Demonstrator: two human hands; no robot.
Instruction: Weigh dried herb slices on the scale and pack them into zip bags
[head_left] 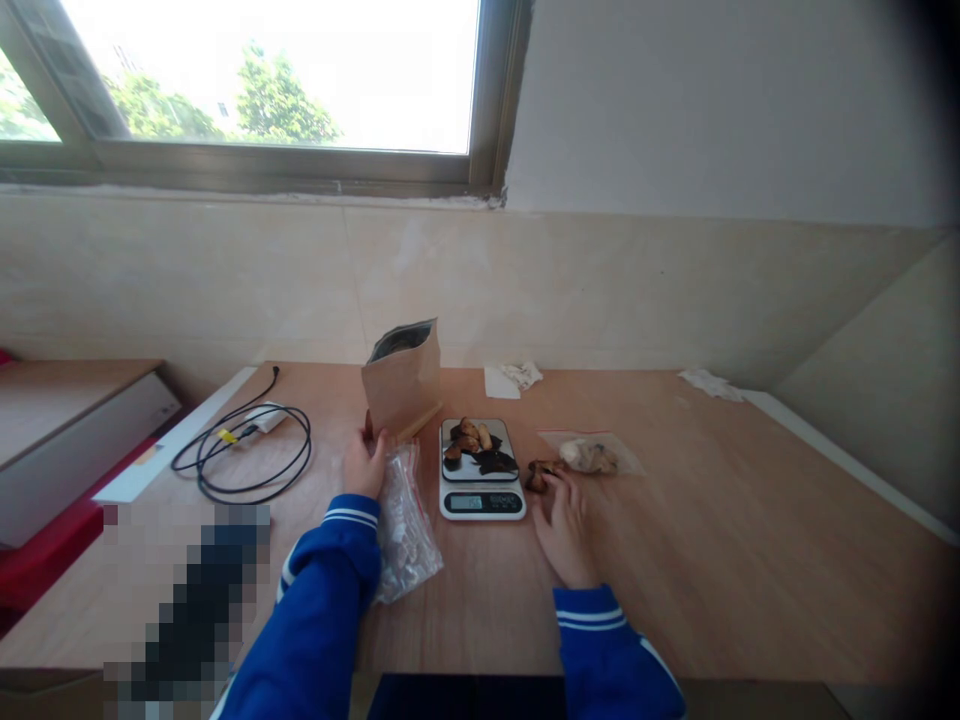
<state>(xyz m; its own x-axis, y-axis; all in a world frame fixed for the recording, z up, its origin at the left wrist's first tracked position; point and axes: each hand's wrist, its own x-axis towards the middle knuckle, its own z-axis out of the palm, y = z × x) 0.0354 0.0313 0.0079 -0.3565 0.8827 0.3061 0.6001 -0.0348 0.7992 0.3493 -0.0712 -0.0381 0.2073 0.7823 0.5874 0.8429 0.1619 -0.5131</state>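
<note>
Dark brown dried pieces [469, 437], with a few paler ones, lie on the plate of a white digital kitchen scale [484, 505]. Its display is lit, but too small to read surely. To the right of the scale, my right hand [566, 525] has its curled fingers on another brown dried piece [538, 474]. My left hand [365, 465] is closed at the lower left corner of an open brown paper pouch [405, 385]; a small reddish-brown bit shows above its fingers. Against that hand lies a clear zip bag [409, 530] of small transparent packets.
Another clear zip bag [592, 456] with pale and brown contents lies right of the scale. A coiled black cable [244, 497] with a white adapter [267, 417] is on the left. Crumpled white paper [523, 375] lies near the wall. A pixelated dark patch covers the lower left.
</note>
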